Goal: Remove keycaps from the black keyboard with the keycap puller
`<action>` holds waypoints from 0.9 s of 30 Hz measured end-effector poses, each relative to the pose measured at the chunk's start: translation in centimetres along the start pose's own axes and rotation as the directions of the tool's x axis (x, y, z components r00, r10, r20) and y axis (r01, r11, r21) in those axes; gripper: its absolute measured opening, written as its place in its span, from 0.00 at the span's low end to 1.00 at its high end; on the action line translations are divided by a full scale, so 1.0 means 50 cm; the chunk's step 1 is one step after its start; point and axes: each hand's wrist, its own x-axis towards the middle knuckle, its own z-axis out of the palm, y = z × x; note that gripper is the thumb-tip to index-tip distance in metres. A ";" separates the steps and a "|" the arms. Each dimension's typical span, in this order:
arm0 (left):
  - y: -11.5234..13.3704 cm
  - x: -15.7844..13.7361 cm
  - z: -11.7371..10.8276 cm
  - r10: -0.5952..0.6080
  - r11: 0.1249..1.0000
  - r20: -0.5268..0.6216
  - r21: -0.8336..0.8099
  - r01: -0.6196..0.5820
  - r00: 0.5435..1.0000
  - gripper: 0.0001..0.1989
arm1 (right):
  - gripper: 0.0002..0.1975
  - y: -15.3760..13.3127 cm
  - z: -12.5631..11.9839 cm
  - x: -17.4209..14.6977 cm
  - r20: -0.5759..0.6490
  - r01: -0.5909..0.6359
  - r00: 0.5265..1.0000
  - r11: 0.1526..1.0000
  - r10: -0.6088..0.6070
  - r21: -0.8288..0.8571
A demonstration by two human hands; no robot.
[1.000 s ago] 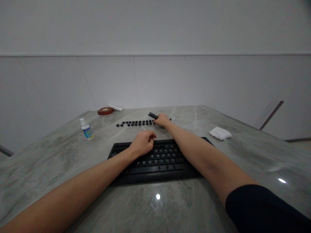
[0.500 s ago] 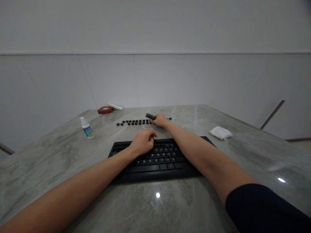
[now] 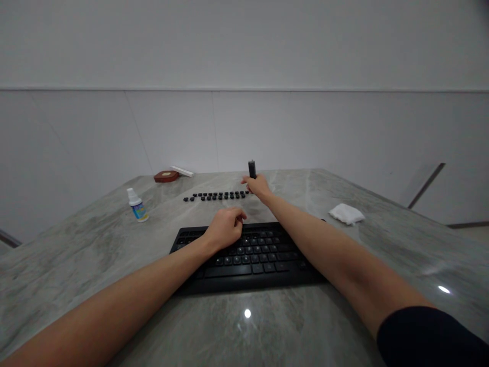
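A black keyboard [image 3: 244, 271] lies across the table in front of me; some of its key positions look lower than others. My left hand [image 3: 226, 227] rests on its upper middle part, fingers loosely curled in, with nothing visible in them. Beyond the keyboard, my right hand [image 3: 258, 185] grips a short black stick-shaped tool [image 3: 251, 168] that points up and away; its exact kind is unclear. Rows of loose black keycaps [image 3: 221, 195] lie just left of that hand, which hides the right end of the rows.
A white spray bottle [image 3: 137, 206] with a blue label stands on the left. A reddish-brown box [image 3: 166, 176] and a white strip [image 3: 182, 171] lie at the far left edge. On the right is a white cloth-like bundle [image 3: 347, 213]. The grey marbled table [image 3: 126, 275] ends near a wall.
My right hand has moved slightly right and away, lifting and turning the tool from leftward to upright. My left hand stays on the keyboard. The view has tilted slightly upward.
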 end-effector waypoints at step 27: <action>0.033 -0.015 -0.025 0.480 0.869 -0.081 0.186 -0.459 0.874 0.06 | 0.21 0.065 -0.131 -0.322 0.080 0.434 0.897 0.901 -0.434 0.013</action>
